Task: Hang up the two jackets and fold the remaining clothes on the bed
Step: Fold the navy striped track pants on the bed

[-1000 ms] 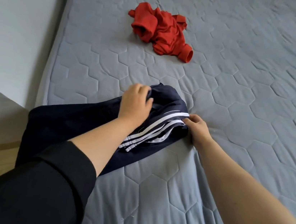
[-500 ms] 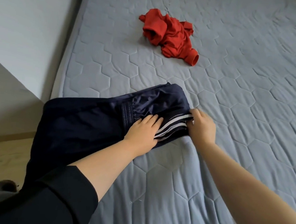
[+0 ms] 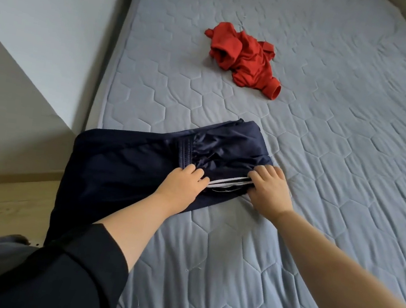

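**Navy trousers half folded, red garment still waiting**

Head view: On the near left part of the bed (image 3: 349,173), a pair of navy track trousers (image 3: 122,166) with white side stripes lies partly folded. Its far end is doubled over onto the quilted cover, while its near end hangs off the left edge of the mattress towards the floor. The left hand (image 3: 182,186) rests on the top layer with fingers fairly straight and spread, pressing the fabric down just left of the stripes. The right hand (image 3: 269,188) sits at the right edge of the fold, its fingers bent over the striped seam; it seems to pin or pinch that edge, though whether the fabric is truly gripped cannot be told for sure. The two hands are near each other, with the stripes showing between them.

Farther away, towards the middle of the bed, a red garment (image 3: 245,58) lies crumpled and well apart from the trousers, untouched and not folded at all.

No jackets and no hangers appear here, so the hanging part is either done or out of sight; that cannot be settled. By my reading, the trousers need at least one more fold to bring the hanging end onto the bed, and the red piece remains entirely to do.
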